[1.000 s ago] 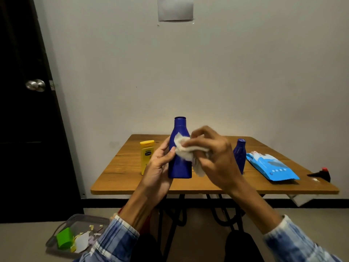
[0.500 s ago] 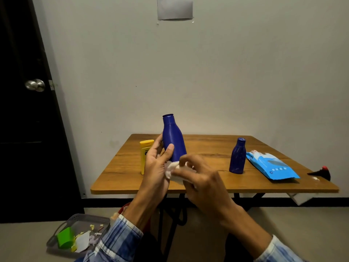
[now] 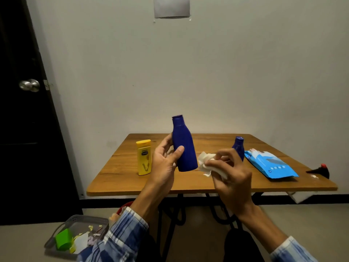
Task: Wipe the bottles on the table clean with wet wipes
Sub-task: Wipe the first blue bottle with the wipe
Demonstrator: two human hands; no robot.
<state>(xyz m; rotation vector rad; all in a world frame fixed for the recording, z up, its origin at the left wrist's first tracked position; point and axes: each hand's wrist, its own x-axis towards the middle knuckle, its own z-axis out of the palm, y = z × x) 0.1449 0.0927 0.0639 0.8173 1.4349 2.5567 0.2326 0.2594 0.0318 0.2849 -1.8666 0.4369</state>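
Left hand (image 3: 164, 163) grips the tilted big blue bottle (image 3: 182, 146); right hand (image 3: 229, 173) clutches a crumpled wet wipe (image 3: 206, 163), seemingly just beside its base.

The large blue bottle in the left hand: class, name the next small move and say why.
Probably press the wet wipe in the right hand against the large blue bottle and rub its lower side. The left hand holds it tilted above the table, with the wipe bunched just beside it.
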